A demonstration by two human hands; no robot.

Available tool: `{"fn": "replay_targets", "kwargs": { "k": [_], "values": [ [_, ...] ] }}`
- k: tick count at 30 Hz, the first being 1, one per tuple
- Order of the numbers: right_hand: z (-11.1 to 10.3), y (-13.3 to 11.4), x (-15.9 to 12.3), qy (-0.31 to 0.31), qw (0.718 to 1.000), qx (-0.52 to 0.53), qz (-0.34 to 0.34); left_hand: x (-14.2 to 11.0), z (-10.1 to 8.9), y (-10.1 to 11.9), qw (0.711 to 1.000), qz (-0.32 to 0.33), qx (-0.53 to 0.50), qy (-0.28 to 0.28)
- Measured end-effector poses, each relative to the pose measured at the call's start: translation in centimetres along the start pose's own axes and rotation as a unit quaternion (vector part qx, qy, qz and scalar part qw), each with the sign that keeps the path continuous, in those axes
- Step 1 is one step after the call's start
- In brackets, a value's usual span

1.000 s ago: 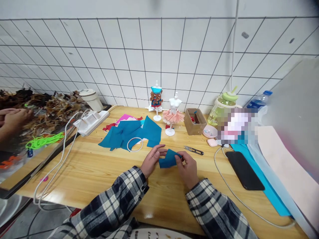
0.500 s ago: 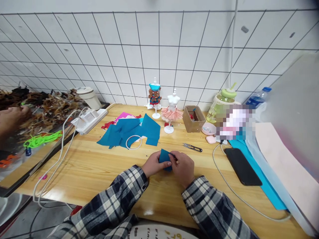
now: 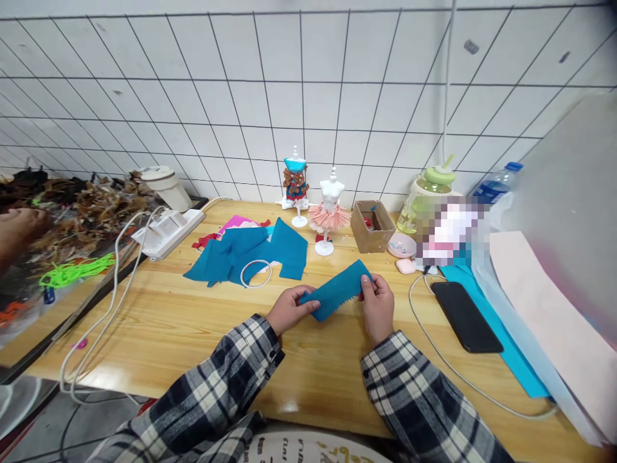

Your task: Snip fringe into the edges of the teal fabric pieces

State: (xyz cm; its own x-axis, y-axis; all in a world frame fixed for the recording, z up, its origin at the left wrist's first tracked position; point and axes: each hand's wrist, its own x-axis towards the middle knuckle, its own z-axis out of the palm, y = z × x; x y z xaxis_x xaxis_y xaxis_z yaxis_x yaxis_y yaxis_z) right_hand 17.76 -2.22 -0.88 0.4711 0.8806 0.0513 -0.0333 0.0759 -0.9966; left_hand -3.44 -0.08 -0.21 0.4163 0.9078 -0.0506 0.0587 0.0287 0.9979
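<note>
A strip of teal felt with a scalloped lower edge is stretched between my two hands above the wooden table. My left hand pinches its left end, and my right hand pinches its right end. Both hands are closed on the strip. Farther back lie larger teal felt pieces with a white ring on them. Two small dress-form mannequins stand behind: one in a blue and brown outfit, one in a pink pleated skirt.
A small cardboard box, a pink dish and a green-lidded bottle stand at back right. A black phone with a white cable lies right. A power strip sits left; another person's hand works at far left.
The teal felt was bunched small between my hands; now it is unfolded and pulled out into a long strip, with my hands farther apart. The small snips are hidden behind my right hand.
</note>
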Motion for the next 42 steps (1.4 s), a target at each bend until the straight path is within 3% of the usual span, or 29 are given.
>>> {"fn": "replay_targets", "kwargs": {
  "k": [8, 16, 20, 26, 35, 37, 40, 42],
  "values": [
    [-0.6, 0.8, 1.2, 0.019, 0.995, 0.09, 0.042, 0.5, -0.4, -0.9, 0.97, -0.011, -0.216, 0.107],
    [-0.6, 0.8, 1.3, -0.033, 0.985, 0.154, 0.076, 0.5, -0.6, 0.1, 0.948, -0.035, -0.293, 0.119],
    [-0.8, 0.5, 1.5, -0.021, 0.98, 0.167, 0.106, 0.7, -0.7, -0.3, 0.954, -0.011, -0.258, 0.154],
    [-1.4, 0.4, 2.1, -0.007, 0.981, 0.166, 0.1, 1.1, -1.1, -1.1, 0.945, 0.032, -0.203, 0.253],
    [-1.5, 0.6, 2.3, -0.005, 0.986, 0.152, 0.075, 1.0, -1.0, -0.2, 0.952, 0.041, -0.053, 0.297],
    [-1.6, 0.1, 2.1, -0.022, 0.98, 0.178, 0.085, 0.7, -1.0, -0.1, 0.96, 0.025, -0.012, 0.279],
    [-1.6, -1.3, 1.7, -0.093, 0.966, 0.199, 0.139, -0.7, -1.8, 0.8, 0.966, -0.002, 0.129, 0.226],
    [-1.6, -2.6, 1.3, -0.171, 0.954, 0.167, 0.181, -2.0, -2.6, 2.4, 0.937, 0.05, 0.245, 0.243]
  ]
}}
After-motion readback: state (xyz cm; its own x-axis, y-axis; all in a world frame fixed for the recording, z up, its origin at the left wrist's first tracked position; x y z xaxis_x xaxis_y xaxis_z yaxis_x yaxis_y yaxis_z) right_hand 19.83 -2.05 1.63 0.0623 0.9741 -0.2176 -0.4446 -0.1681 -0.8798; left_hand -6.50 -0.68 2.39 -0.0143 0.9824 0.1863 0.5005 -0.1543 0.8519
